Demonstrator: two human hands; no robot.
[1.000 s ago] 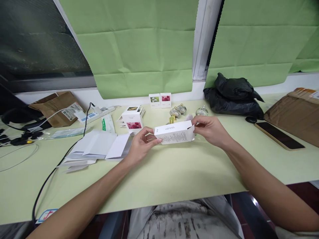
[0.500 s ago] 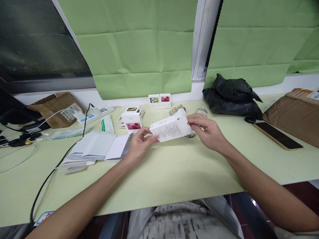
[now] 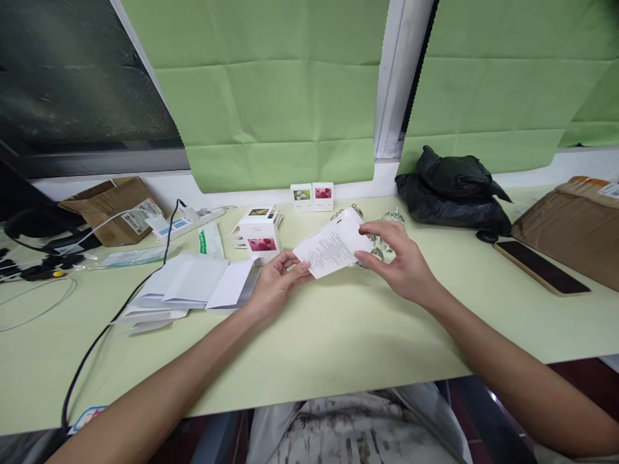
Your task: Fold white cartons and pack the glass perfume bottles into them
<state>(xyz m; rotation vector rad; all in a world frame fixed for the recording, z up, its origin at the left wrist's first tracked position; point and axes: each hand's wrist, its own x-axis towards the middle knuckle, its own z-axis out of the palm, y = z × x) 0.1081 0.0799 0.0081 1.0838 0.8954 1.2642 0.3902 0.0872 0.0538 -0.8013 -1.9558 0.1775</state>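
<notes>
Both hands hold a white carton blank (image 3: 333, 247) printed with small text, raised a little above the pale green table (image 3: 338, 335). My left hand (image 3: 278, 283) pinches its left end. My right hand (image 3: 399, 261) grips its right end with thumb and fingers. The carton looks nearly flat and tilts up to the right. Just behind it lie small glass bottles (image 3: 387, 222), partly hidden by the carton and my right hand. A stack of flat white cartons (image 3: 193, 287) lies to the left of my left hand.
Small white boxes with flower pictures (image 3: 260, 233) stand at centre, two more (image 3: 312, 195) by the wall. A black plastic bag (image 3: 452, 190), a phone (image 3: 541, 267) and brown parcels (image 3: 573, 222) lie to the right. A power strip (image 3: 186, 222), cables and another parcel (image 3: 109, 206) are at the left.
The carton has gone from a squared-up box shape to nearly flat and tilted up to the right. Both hands shifted slightly with it.
</notes>
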